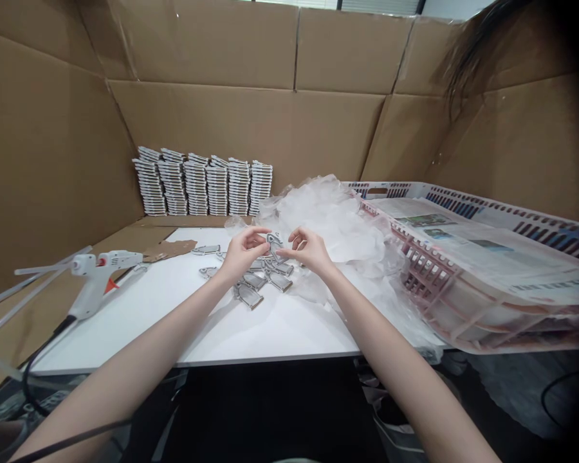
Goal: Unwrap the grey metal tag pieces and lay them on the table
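Between my hands, just above the table, is a small grey arch-shaped piece (pixel 275 247) with a pointed end and a raised rim. My left hand (pixel 244 252) pinches its left edge with thumb and fingers. From the other side, my right hand (pixel 311 249) has its thumb and fingertips closed at the lower right edge. Several loose grey pieces (pixel 249 296) of the same shape lie on the white tabletop (pixel 212 344) under and beside my left hand, some overlapping.
Several tall stacks of such pieces (pixel 217 190) stand against the cardboard wall (pixel 222 122). A white glue gun (pixel 89 280) with an orange trigger is at left, its cord running off the front. Crumpled clear plastic bags (pixel 328 222) lie beside a pink basket (pixel 427 270) holding printed paper (pixel 482 241).
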Demonstrator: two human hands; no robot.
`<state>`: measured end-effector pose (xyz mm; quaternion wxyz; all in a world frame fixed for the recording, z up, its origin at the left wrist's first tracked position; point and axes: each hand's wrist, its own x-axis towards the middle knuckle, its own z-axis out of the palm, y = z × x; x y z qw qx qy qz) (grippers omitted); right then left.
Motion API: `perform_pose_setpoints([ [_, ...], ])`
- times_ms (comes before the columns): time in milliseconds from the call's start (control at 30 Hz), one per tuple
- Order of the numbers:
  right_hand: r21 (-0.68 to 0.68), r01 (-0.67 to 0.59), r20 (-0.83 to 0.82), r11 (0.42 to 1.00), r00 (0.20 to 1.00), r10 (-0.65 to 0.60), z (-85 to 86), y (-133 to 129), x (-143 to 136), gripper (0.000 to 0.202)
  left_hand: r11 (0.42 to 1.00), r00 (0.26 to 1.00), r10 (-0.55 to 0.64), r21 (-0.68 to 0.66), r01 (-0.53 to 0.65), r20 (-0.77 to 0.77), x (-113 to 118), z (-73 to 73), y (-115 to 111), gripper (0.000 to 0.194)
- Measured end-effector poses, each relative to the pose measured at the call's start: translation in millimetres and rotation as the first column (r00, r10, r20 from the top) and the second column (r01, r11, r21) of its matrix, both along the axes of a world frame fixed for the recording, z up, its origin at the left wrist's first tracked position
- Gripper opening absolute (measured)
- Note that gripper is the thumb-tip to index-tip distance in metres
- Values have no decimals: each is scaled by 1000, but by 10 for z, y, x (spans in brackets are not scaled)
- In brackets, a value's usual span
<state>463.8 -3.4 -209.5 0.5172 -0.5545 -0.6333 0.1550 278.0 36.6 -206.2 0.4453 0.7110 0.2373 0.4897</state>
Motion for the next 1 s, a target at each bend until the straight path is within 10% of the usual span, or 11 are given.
perform_pose_setpoints([
  [267,-109,-278,-107,954,958,267,-38,18,-33,42,999,999,-32,-1,32,1,8,1,-39,37],
  [1000,-195,-532,-418,824,805,421,92,-109,-26,43,998,994,51,27,-48,-100,9,1,-44,34],
])
